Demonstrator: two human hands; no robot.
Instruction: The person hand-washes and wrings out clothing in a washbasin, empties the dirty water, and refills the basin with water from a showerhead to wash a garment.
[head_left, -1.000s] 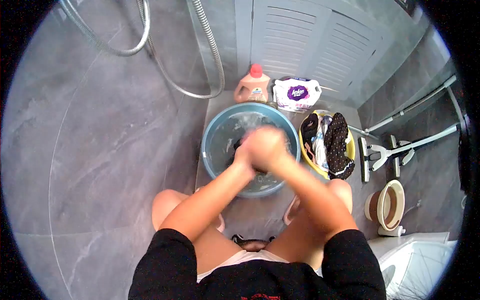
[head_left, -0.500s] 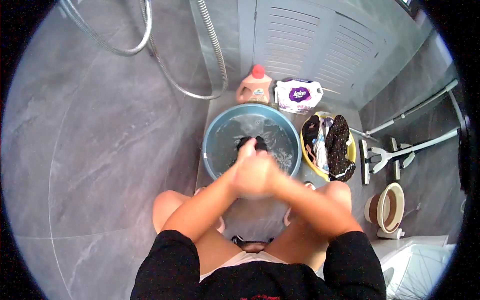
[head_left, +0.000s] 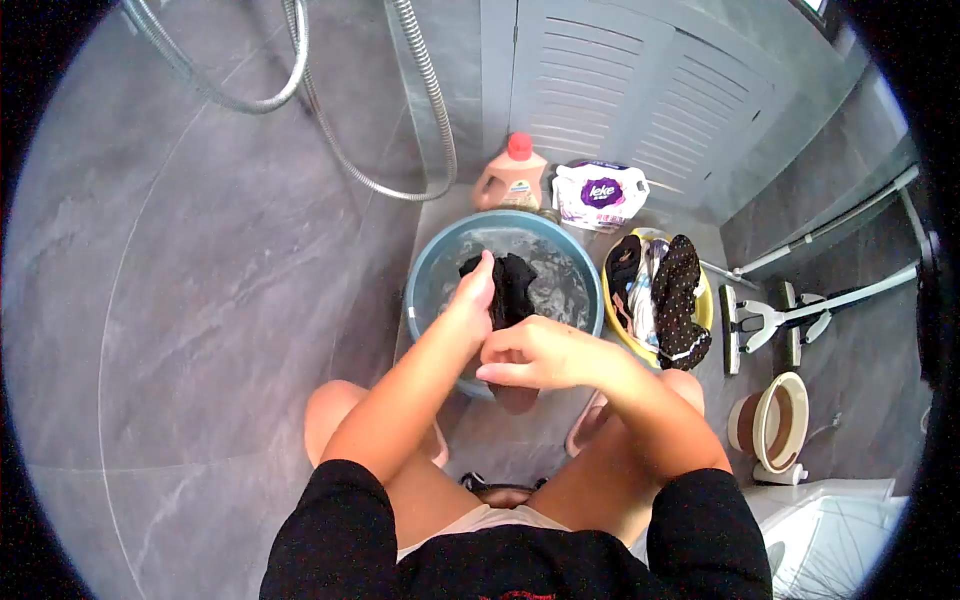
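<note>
A wet black cloth garment (head_left: 513, 288) is held over a round blue basin (head_left: 420, 262) of water. My left hand (head_left: 473, 298) grips it along its left side, thumb pointing away from me. My right hand (head_left: 532, 352) is curled closed across the near end of the cloth, close beside the left wrist. Below the right hand, a brownish rounded piece (head_left: 515, 398) hangs past the basin's near rim; I cannot tell whether it belongs to the garment. Ripples and some suds show on the water.
Behind the basin stand a pink detergent bottle (head_left: 511, 180) with a red cap and a white-purple pouch (head_left: 600, 196). A yellow basin (head_left: 708, 300) of clothes is at the right, near a mop (head_left: 765, 325) and a brown-cream bucket (head_left: 785, 425). A shower hose (head_left: 440, 110) hangs upper left.
My hands were blurred together over the near part of the basin. Now they are apart, the left further forward and the right nearer me, with more of the black garment showing.
</note>
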